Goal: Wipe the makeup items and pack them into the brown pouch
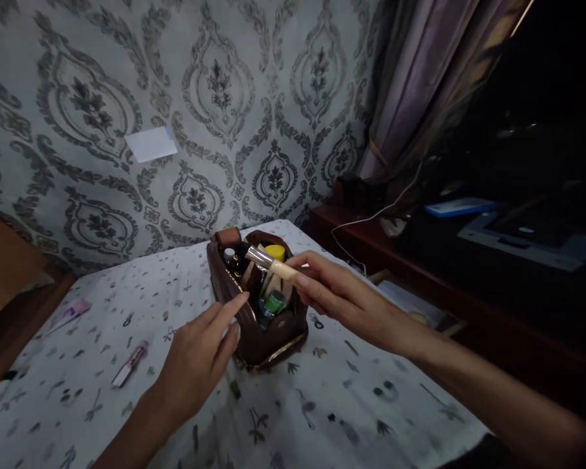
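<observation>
A makeup brush [282, 269] with a pale handle, silver ferrule and dark bristles is pinched in my right hand [339, 290]. It lies across the opening of a brown bag [254, 345], bristles toward the far left. My left hand [200, 348] is at the bag's near left side, index finger stretched to the zippered rim and thumb apart below; it holds nothing I can see. Inside the unzipped bag are a yellow-lidded container [275, 251], a green-topped item [274, 303], a white-capped bottle [229, 254] and other items partly hidden.
The bag stands on a patterned white cloth [176, 436]. On the left lie a pinkish tube [131, 365] and a pink item [71, 312]. A patterned wall is behind. To the right are a dark red desk [322, 221], a white cable [371, 213] and an open drawer [410, 303].
</observation>
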`<state>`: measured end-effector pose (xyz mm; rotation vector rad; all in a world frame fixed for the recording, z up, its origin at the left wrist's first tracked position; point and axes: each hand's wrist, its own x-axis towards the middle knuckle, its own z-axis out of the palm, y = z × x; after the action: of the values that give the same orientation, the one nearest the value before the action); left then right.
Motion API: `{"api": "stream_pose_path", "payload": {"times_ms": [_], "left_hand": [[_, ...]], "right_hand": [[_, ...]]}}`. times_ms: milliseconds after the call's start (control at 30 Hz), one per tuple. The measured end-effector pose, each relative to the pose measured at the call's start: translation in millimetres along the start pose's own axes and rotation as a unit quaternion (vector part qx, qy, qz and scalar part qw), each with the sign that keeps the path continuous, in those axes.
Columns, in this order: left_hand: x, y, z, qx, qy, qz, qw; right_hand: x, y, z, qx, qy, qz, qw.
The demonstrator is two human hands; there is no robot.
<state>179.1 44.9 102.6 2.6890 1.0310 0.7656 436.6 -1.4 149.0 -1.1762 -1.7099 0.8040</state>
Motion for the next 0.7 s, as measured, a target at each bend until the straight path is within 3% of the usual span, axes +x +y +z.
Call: {"api": "stream_pose_path", "payload": {"times_ms": [133, 300, 467, 600, 700], "left_hand": [[-0.1, -0.8, 1.5, 0.036, 0.032, 0.025, 0.999], [-1.7, -3.3, 6.1, 0.079, 0.064, 0.075, 0.992], [-6.6, -15.7, 14.7, 0.128, 0.048, 0.097, 0.986], [-11.5, -22.7, 19.1, 0.129, 0.05, 0.103, 0.985], [-12.5, -20.5, 21.8, 0.13, 0.056, 0.091, 0.986]], "right_hand": [[14.1, 3.8, -16.8, -0.021, -0.008, -0.025, 0.999], [36.2, 9.2, -28.1, 0.036, -0.036, -0.015, 0.999], [63.5, 11.1, -36.4, 0.015, -0.015, 0.01, 1.0], [93.4, 14.8, -41.2, -0.045, -0.058, -0.035, 0.997], [116.4, 23.0, -37.8, -0.028, -0.072, -0.04, 0.996]]}}
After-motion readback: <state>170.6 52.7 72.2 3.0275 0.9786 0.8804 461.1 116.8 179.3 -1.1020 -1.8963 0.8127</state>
